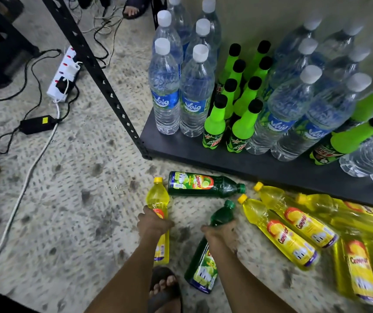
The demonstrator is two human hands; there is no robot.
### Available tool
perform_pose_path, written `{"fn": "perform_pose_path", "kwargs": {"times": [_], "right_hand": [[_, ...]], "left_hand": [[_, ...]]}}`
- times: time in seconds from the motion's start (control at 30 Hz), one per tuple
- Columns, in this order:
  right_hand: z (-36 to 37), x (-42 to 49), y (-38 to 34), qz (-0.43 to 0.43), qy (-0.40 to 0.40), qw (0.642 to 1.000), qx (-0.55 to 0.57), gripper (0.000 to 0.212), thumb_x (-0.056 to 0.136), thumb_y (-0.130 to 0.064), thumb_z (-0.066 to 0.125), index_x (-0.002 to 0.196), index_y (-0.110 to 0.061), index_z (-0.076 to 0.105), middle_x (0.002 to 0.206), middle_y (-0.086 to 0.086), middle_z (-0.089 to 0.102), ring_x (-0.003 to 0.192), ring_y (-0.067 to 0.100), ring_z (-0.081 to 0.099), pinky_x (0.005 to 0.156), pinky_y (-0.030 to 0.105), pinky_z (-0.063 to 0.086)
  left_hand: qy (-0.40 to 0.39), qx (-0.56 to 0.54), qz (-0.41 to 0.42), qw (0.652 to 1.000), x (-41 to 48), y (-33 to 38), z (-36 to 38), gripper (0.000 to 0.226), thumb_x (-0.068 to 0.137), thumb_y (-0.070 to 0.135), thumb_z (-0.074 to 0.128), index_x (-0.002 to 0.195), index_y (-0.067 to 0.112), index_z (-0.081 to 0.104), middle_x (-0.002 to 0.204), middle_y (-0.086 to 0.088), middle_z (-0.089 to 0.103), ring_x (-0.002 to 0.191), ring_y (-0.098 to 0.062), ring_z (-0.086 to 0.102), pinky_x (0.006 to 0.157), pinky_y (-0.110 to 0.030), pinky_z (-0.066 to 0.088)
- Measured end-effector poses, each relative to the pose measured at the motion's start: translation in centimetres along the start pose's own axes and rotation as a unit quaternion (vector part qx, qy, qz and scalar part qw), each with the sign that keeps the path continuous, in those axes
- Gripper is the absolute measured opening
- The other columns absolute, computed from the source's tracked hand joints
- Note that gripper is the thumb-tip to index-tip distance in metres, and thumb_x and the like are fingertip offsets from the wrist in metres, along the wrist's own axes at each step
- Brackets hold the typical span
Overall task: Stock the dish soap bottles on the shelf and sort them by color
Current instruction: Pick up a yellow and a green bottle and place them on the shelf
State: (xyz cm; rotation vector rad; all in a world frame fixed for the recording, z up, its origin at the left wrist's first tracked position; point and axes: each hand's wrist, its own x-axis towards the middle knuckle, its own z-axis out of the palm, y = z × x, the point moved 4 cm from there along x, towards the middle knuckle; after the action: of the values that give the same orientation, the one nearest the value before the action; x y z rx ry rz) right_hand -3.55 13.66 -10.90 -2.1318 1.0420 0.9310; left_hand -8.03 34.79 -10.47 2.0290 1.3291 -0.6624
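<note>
Left grip [155, 224] clasps yellow bottle [158, 199]; right grip [220, 233] clasps green bottle [203, 265].

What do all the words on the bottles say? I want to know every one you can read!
"Waig": blue label on the clear plastic water bottles on the dark shelf.
"Mountain Dew", partly readable: bright green black-capped soda bottles.
"Carrymer", roughly, letters blurred: red-and-yellow label on the yellow dish soap bottles and on the dark green dish soap bottle lying on the floor.
Barcode digits and small print: too small to read.
</note>
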Motion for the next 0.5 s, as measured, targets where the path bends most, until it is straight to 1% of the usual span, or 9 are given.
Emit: {"fn": "perform_pose_path", "kwargs": {"times": [0.07, 0.1, 0.17, 0.23, 0.3, 0.37, 0.4, 0.47, 0.5], "right_hand": [[-0.4, 0.0, 0.4, -0.036, 0.027, 0.999, -0.02, 0.096, 0.067, -0.039, 0.082, 0.14, -0.021, 0.022, 0.132, 0.018, 0.053, 0.114, 0.039, 0.058, 0.087, 0.043, 0.049], [-0.3, -0.1, 0.5, -0.052, 0.027, 0.998, 0.003, 0.095, 0.066, -0.037, 0.083, 0.139, -0.021, 0.024, 0.129, 0.018, 0.055, 0.111, 0.038, 0.06, 0.084, 0.042, 0.049], [-0.8, -0.1, 1.0, -0.082, 0.026, 0.996, 0.029, 0.094, 0.064, -0.033, 0.086, 0.139, -0.02, 0.03, 0.126, 0.017, 0.059, 0.11, 0.038, 0.062, 0.083, 0.04, 0.05], [-2.0, -0.9, 0.5, -0.131, 0.041, 0.988, 0.065, 0.093, 0.059, -0.028, 0.09, 0.137, -0.02, 0.039, 0.121, 0.013, 0.064, 0.108, 0.036, 0.063, 0.08, 0.035, 0.05], [-4.0, -2.0, -0.2, -0.196, 0.068, 0.972, 0.109, 0.095, 0.053, -0.022, 0.093, 0.135, -0.02, 0.045, 0.113, 0.007, 0.068, 0.104, 0.032, 0.066, 0.077, 0.028, 0.046], [-6.7, -3.5, -0.8, -0.267, 0.073, 0.953, 0.124, 0.098, 0.049, -0.02, 0.094, 0.135, -0.019, 0.048, 0.105, 0.001, 0.071, 0.1, 0.027, 0.068, 0.075, 0.023, 0.044], [-8.4, -4.4, -1.2, -0.299, 0.079, 0.943, 0.126, 0.099, 0.048, -0.021, 0.094, 0.136, -0.019, 0.049, 0.103, 0.0, 0.071, 0.097, 0.025, 0.069, 0.075, 0.021, 0.044], [-12.7, -6.6, -2.0, -0.361, 0.1, 0.917, 0.136, 0.1, 0.049, -0.023, 0.093, 0.138, -0.02, 0.048, 0.104, -0.002, 0.072, 0.097, 0.022, 0.07, 0.076, 0.02, 0.046], [-15.1, -7.9, -2.6, -0.392, 0.112, 0.902, 0.14, 0.101, 0.049, -0.025, 0.093, 0.139, -0.021, 0.047, 0.107, -0.002, 0.072, 0.098, 0.021, 0.069, 0.078, 0.02, 0.048]], "left_hand": [[0.026, -0.016, 0.006, 1.0, -0.2, -0.1, 0.2, 0.098, 0.07, 0.033, 0.084, 0.143, 0.005, 0.026, 0.135, -0.02, 0.042, 0.125, -0.041, 0.049, 0.1, -0.045, 0.045], [0.035, -0.01, 0.012, 0.999, -0.6, -0.1, 0.2, 0.094, 0.071, 0.032, 0.084, 0.141, 0.004, 0.028, 0.134, -0.021, 0.044, 0.122, -0.041, 0.051, 0.098, -0.045, 0.046], [0.051, -0.006, 0.021, 0.998, -1.9, -0.1, 0.2, 0.089, 0.069, 0.031, 0.085, 0.136, 0.003, 0.033, 0.13, -0.021, 0.049, 0.118, -0.041, 0.055, 0.095, -0.044, 0.047], [0.071, -0.029, 0.036, 0.996, -3.9, 0.1, 0.2, 0.09, 0.064, 0.034, 0.087, 0.131, 0.001, 0.037, 0.126, -0.021, 0.053, 0.116, -0.041, 0.055, 0.095, -0.045, 0.048], [0.092, -0.054, 0.057, 0.993, -6.7, 1.0, 0.1, 0.095, 0.058, 0.04, 0.09, 0.129, 0.002, 0.04, 0.122, -0.02, 0.057, 0.116, -0.041, 0.056, 0.097, -0.045, 0.047], [0.113, -0.074, 0.086, 0.987, -10.0, 2.5, -0.2, 0.097, 0.056, 0.044, 0.089, 0.132, 0.007, 0.042, 0.121, -0.017, 0.061, 0.115, -0.037, 0.058, 0.097, -0.042, 0.045], [0.118, -0.094, 0.11, 0.982, -11.6, 3.5, -0.3, 0.096, 0.055, 0.044, 0.089, 0.133, 0.009, 0.044, 0.119, -0.015, 0.063, 0.113, -0.036, 0.06, 0.096, -0.041, 0.046], [0.115, -0.135, 0.162, 0.971, -15.1, 6.0, -1.1, 0.092, 0.053, 0.046, 0.086, 0.131, 0.015, 0.048, 0.112, -0.011, 0.066, 0.107, -0.034, 0.063, 0.091, -0.04, 0.051], [0.118, -0.147, 0.187, 0.964, -16.9, 7.5, -1.7, 0.091, 0.051, 0.048, 0.084, 0.13, 0.018, 0.049, 0.108, -0.01, 0.068, 0.103, -0.033, 0.065, 0.087, -0.038, 0.053]]}}
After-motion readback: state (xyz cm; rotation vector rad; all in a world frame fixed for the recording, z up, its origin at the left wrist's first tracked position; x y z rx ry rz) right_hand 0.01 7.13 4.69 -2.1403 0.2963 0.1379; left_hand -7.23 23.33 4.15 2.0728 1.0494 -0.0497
